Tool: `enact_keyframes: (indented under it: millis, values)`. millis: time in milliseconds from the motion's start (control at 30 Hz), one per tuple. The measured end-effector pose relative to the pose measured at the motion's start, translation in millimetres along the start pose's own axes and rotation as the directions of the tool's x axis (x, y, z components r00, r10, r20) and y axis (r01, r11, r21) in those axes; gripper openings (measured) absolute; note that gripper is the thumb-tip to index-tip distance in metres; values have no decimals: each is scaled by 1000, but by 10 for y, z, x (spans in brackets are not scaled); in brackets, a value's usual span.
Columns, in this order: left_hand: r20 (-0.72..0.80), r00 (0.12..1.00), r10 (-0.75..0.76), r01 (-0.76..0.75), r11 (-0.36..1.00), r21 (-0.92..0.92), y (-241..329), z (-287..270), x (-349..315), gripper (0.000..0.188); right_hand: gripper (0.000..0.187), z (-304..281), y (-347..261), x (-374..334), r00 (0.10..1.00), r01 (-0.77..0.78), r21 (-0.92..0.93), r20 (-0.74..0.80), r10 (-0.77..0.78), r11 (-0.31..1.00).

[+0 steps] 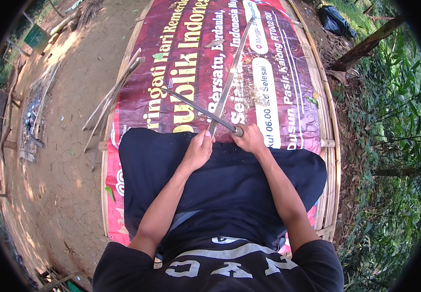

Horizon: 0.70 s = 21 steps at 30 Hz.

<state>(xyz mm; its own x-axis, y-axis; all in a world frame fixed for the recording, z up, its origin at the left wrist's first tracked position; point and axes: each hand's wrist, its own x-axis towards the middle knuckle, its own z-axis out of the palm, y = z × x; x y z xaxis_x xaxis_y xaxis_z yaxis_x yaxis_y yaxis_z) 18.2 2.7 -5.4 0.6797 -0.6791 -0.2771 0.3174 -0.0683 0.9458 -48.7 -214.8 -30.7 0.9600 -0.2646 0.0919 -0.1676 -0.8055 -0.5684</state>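
You have one long strip (233, 70) and one knife (196, 106), and they make a cross above the counter's banner, just in front of your lap. The strip is pale, narrow and flat, looking like split bamboo. The knife has a long, dark, slim blade and a round brown handle; its blade passes over the strip, but I cannot tell if the two touch.

Of your two hands, the left hand (200, 150) is closed, pinching the near end of the strip between thumb and fingers. The right hand (249, 138) is wrapped around the handle, and its blade points forward and to your left.

Under them lies one smooth, dark red banner (205, 58), sprinkled with small pale shavings (252, 95) and a few green leaves. It covers a counter of bamboo slats (328, 97). One dark cloth (230, 180) covers your lap. At the left edge rests one bundle of thin strips (121, 79), overlapping too much for counting. Farther right, on the ground, is one crumpled black bag (337, 21).
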Motion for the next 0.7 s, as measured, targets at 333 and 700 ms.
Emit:
enact_keyframes:
  millis: [333, 700]
  values:
    - [72, 996, -51, 59, 991, -118, 68, 60, -56, 37, 25, -7, 329, 225, 987, -156, 90, -35, 159, 984]
    - [173, 973, -153, 210, 895, -393, 120, 47, -81, 32, 24, 4, 182, 160, 997, -70, 79, -7, 71, 994]
